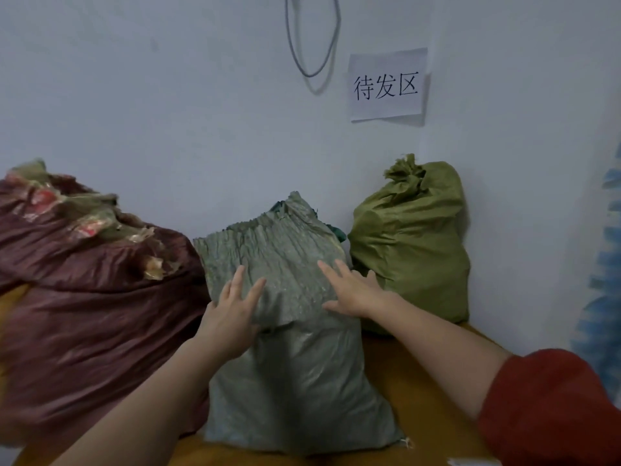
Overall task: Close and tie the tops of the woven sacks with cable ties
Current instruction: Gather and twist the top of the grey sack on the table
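A grey-green woven sack (295, 381) stands in the middle against the wall, its loose top flap (279, 253) folded forward and untied. My left hand (232, 314) lies flat on the flap's left side with fingers spread. On the flap's right side rests my right hand (353, 290), fingers straight. To the right, an olive-green sack (410, 243) stands with its top bunched into a knot (405, 173). A large maroon sack (90, 297) lies at the left, its mouth open with crumpled material showing. No cable tie is in sight.
The sacks rest on an orange-brown surface (410, 391). Behind them is a pale wall with a paper sign (386, 85) and a hanging loop of cable (312, 38). A blue-and-white object (605, 280) shows at the right edge.
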